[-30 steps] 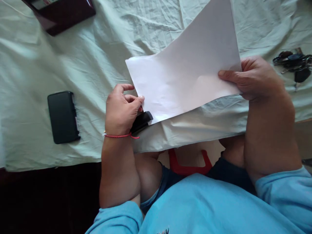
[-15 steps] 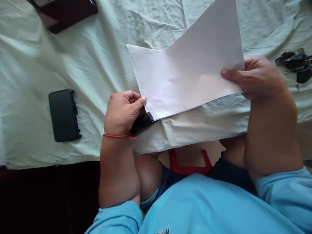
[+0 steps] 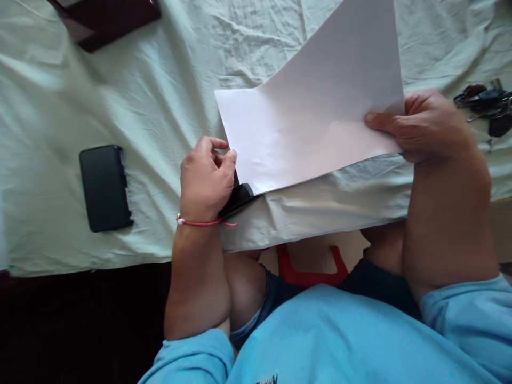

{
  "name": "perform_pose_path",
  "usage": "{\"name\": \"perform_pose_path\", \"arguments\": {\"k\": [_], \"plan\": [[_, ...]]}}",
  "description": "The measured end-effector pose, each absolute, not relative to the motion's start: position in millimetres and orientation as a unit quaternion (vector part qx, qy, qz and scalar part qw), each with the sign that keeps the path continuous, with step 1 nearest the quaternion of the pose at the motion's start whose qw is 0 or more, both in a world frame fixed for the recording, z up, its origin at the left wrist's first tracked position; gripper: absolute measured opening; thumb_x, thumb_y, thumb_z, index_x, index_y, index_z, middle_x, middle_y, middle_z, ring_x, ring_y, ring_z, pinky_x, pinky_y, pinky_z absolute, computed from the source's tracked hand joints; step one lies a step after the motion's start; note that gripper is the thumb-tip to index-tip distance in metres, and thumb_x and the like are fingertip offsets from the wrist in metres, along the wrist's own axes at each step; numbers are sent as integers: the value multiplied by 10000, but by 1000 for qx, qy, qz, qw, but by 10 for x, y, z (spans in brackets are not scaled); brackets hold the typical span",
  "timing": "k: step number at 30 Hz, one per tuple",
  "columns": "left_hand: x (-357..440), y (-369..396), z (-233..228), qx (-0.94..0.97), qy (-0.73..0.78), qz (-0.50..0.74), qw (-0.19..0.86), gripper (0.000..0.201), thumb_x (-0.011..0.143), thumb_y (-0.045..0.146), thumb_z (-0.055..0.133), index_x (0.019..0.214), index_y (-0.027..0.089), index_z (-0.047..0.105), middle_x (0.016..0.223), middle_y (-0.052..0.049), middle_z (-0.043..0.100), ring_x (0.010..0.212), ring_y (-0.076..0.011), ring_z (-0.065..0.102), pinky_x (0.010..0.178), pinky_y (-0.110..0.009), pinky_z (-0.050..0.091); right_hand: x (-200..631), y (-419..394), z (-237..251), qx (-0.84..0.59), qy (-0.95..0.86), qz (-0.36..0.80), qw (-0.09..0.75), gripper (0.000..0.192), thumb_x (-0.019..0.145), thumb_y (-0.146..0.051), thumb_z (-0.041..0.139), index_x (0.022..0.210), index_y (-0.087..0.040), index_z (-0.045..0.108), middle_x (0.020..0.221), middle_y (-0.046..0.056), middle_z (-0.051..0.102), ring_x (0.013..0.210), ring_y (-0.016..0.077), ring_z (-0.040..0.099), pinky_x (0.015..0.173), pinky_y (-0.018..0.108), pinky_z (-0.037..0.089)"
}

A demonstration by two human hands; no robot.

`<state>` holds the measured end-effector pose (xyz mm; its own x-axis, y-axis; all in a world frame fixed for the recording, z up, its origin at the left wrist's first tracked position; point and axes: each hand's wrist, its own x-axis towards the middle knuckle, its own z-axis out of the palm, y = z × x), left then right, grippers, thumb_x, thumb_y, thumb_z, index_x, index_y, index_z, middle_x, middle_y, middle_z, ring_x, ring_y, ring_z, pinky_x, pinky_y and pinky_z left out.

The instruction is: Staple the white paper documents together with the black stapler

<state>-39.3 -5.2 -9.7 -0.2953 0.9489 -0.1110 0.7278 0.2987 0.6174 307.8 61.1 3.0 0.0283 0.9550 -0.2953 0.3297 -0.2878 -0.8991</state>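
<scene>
My right hand [image 3: 428,125] grips white sheets of paper [image 3: 316,117] by the right edge, thumb flat on top and fingers underneath. The paper tilts up at the far right and bends near its left end. At the left edge, my left hand [image 3: 208,178] is closed, with thumb and index fingertip together against the paper. Just below these fingers, a black tool [image 3: 240,198] with a rounded end meets the near left corner of the paper. My left hand and wrist hide much of it, so its kind cannot be made out.
A black rectangular case [image 3: 103,189] lies left on the pale green tablecloth [image 3: 168,106]. A dark maroon box-like object [image 3: 116,24] stands at the back left. A bunch of keys [image 3: 486,104] lies far right. Below the table edge is a red plastic stool [image 3: 312,277].
My left hand has shifted slightly right and upward along the paper's edge. The left end of the paper has moved slightly right, its far left corner lower. My right hand barely moved.
</scene>
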Motion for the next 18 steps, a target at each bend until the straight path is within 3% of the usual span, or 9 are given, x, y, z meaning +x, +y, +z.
{"name": "perform_pose_path", "arguments": {"k": [5, 9, 18], "plan": [[-376, -53, -60, 554, 762, 228, 247, 44, 946, 250, 647, 988, 240, 642, 739, 18, 647, 745, -219, 635, 806, -381, 495, 3073, 612, 44, -632, -502, 492, 326, 74, 892, -165, 852, 903, -101, 817, 913, 51, 761, 664, 24, 611, 571, 110, 481], [-371, -65, -67, 559, 756, 229, 250, 72, 938, 233, 653, 1002, 253, 625, 774, 12, 684, 791, -232, 671, 847, -375, 515, 3092, 623, 24, -622, -504, 498, 335, 138, 868, -226, 903, 922, -121, 831, 944, 48, 779, 677, 35, 642, 555, 105, 486], [-314, -100, -168, 569, 754, 257, 204, 279, 999, 283, 674, 1264, 258, 590, 934, -45, 691, 1095, -338, 743, 1069, -428, 530, 3037, 625, 115, -645, -513, 476, 306, 65, 937, -163, 839, 976, -113, 835, 981, 52, 780, 735, 36, 667, 707, 182, 585]]}}
